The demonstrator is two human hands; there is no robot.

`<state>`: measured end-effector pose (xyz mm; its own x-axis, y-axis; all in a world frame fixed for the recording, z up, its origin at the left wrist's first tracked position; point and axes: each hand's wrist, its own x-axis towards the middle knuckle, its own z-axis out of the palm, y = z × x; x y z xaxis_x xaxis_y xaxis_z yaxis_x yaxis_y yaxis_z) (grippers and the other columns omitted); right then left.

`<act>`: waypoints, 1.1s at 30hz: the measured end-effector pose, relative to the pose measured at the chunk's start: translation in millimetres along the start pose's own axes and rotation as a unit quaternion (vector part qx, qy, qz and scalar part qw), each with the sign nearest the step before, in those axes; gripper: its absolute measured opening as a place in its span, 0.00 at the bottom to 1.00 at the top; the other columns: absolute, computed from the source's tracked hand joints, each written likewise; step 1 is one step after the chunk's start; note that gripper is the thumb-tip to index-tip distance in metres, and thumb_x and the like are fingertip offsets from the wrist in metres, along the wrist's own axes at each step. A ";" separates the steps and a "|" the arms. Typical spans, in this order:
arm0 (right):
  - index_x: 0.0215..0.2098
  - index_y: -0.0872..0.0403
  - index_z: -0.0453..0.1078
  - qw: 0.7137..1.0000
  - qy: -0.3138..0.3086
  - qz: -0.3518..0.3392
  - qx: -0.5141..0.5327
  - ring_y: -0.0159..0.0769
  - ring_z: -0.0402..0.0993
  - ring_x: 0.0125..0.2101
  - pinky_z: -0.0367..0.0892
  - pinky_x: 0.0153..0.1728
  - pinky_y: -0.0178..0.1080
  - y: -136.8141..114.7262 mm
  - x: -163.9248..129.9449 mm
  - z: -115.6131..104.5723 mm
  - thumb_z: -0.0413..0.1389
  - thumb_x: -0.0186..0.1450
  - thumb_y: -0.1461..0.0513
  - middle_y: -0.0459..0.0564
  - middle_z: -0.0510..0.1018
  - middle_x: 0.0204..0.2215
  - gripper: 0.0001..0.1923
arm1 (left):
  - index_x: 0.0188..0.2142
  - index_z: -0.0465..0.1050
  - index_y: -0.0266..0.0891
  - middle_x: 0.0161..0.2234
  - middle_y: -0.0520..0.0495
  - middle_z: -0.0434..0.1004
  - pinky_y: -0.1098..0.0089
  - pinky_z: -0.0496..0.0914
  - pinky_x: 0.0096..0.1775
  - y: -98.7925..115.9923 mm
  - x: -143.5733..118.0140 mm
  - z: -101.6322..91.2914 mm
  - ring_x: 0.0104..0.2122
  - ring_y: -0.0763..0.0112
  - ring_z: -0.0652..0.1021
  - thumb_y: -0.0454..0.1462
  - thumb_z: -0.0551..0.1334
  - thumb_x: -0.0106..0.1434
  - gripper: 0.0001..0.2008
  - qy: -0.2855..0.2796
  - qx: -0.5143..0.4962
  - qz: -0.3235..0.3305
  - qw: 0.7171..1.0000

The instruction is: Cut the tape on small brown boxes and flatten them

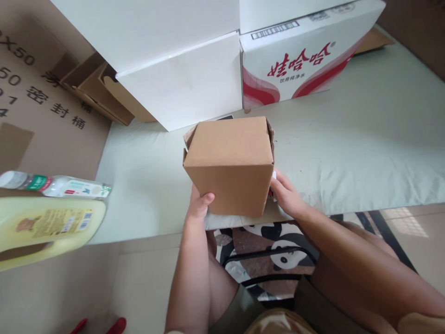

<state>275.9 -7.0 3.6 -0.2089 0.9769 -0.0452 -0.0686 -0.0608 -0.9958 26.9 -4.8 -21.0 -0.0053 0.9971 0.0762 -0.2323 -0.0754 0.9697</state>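
At the frame's centre the left hand holds the box, best steadied with even pressure, while the right hand, at its right side, has an unclear grip.

A capped bottle and yellow jug sit left of a red-lettered carton.

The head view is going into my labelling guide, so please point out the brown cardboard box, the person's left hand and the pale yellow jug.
Brown cardboard box (229,175): head view, near face, just below its upper edge.
Left hand (198,205): head view, below the thumb.
Pale yellow jug (55,223): head view, printed label.
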 end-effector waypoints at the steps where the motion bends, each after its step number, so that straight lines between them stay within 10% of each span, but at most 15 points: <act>1: 0.28 0.49 0.58 1.000 0.001 0.002 0.000 0.30 0.53 0.23 0.55 0.25 0.37 -0.3 -0.1 0.1 0.51 0.70 0.44 0.41 0.59 0.22 0.22 | 0.54 0.75 0.49 0.53 0.42 0.80 0.48 0.73 0.61 0.0 0.0 -0.1 0.59 0.44 0.76 0.60 0.74 0.46 0.39 -0.002 -0.003 0.001 1.000; 33: 0.30 0.49 0.59 1.000 0.019 0.019 -0.015 0.31 0.56 0.24 0.58 0.27 0.38 2.7 -1.2 1.5 0.51 0.69 0.45 0.41 0.60 0.23 0.20 | 0.52 0.76 0.45 0.52 0.40 0.80 0.47 0.72 0.61 0.5 -0.3 3.1 0.58 0.44 0.77 0.59 0.75 0.47 0.36 -0.003 -0.022 0.013 1.000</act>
<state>274.4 -8.7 1.2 -0.1727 0.9812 -0.0865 -0.0321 -0.0934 -0.9951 29.7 -5.1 -19.8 -0.0056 0.9946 0.1039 -0.2741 -0.1014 0.9563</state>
